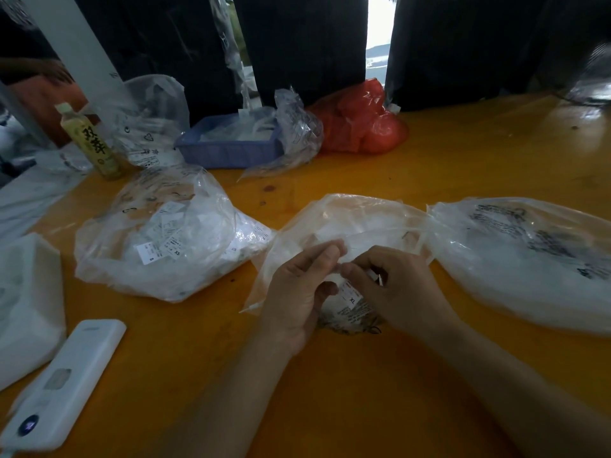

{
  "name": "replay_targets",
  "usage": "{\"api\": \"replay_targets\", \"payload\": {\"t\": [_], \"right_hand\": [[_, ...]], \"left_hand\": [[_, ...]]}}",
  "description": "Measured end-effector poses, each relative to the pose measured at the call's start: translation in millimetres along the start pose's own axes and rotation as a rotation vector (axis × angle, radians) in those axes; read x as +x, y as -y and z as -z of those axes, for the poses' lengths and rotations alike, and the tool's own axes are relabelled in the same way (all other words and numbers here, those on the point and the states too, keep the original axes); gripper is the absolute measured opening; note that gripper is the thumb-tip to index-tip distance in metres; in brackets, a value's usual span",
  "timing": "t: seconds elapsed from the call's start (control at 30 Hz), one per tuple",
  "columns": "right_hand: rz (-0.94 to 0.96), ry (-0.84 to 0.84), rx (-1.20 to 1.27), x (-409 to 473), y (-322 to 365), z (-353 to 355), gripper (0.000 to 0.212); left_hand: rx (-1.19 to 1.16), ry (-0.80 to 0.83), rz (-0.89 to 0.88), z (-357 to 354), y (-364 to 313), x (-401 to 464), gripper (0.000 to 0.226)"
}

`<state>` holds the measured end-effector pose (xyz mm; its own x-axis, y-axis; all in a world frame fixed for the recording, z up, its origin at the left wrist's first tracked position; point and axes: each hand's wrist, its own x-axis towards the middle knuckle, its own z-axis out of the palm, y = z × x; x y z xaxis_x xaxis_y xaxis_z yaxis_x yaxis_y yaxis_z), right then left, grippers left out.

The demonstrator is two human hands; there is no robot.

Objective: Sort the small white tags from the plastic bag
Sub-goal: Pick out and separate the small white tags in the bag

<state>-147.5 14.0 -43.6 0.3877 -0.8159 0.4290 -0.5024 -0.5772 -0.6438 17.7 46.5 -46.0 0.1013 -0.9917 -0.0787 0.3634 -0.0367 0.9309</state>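
Orange laminate covers the table [429,153], and going left to right it carries one white device [62,385] at the near left corner, one white packet [26,302] just behind it, and one bottle [91,142] standing upright at the far left edge. Clear plastic bags of tags number three on the near half: a left bag [165,239] with several white tags showing through it, marked S and XS; a middle bag [357,223] under the hands; and a right bag [529,259] against the right edge. At the far edge sit one blue tray [224,150], draped with loose clear film, and one red bag [360,123] beside it. The left hand [297,292] has thumb and fingertips closed on the film of the middle bag. The right hand [393,289] is curled, pinching a small stack of white tags [353,300]; the top one reads XL, its long axis running from near left to far right. The stack lies just above the middle bag, near the middle of the front edge.
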Motion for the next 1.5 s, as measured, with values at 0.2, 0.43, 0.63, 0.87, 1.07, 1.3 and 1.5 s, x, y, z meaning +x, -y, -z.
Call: {"api": "replay_targets", "payload": {"t": [0.2, 0.43, 0.63, 0.87, 1.07, 1.3, 1.5], "right_hand": [[-0.1, -0.075, 0.007, 2, -4, 3, 0.011], [-0.26, -0.26, 0.326, 6, -9, 23, 0.021], [-0.211, -0.267, 0.46, 8, -12, 29, 0.016], [-0.154, -0.246, 0.469, 7, -9, 32, 0.016], [-0.121, -0.187, 0.32, 6, -2, 30, 0.022], [-0.078, -0.168, 0.204, 4, 1, 26, 0.019], [-0.044, -0.177, 0.178, 4, 0, 25, 0.019]], "left_hand": [[-0.03, -0.089, -0.002, 1, -3, -1, 0.016], [0.0, -0.1, -0.053, -1, 1, -1, 0.052], [0.115, -0.05, -0.093, -1, 6, -3, 0.018], [0.213, 0.034, -0.097, 1, 6, -5, 0.036], [0.27, 0.049, -0.109, 1, 8, -5, 0.026], [0.305, 0.063, -0.123, 2, 9, -5, 0.021], [0.324, 0.054, -0.121, 3, 11, -4, 0.029]]}}
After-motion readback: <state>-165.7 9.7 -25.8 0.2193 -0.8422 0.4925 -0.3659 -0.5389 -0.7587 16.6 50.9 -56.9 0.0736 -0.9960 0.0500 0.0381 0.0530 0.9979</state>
